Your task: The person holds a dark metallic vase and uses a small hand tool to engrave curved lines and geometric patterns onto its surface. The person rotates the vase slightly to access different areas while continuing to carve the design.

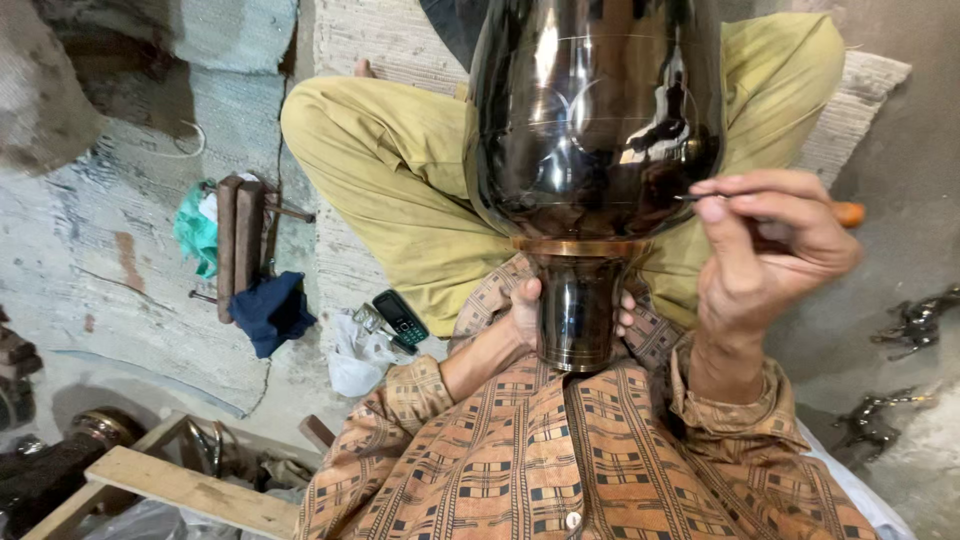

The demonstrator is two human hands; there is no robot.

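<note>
A large glossy black metal vase (590,110) with thin scratched lines on its belly fills the upper middle of the head view. It has a brass band and a narrow black neck (578,310). My left hand (528,312) wraps around that neck from behind and holds the vase up over my lap. My right hand (770,250) pinches a thin engraving tool with an orange handle (848,213). Its metal tip touches the vase's right side near the lower belly.
I sit cross-legged in olive trousers (400,170) on a woven mat. To the left lie a small mobile phone (401,318), crumpled white plastic, a blue cloth (270,312), a green rag and metal bars. A wooden frame (190,490) stands bottom left. Dark metal figures (915,320) lie right.
</note>
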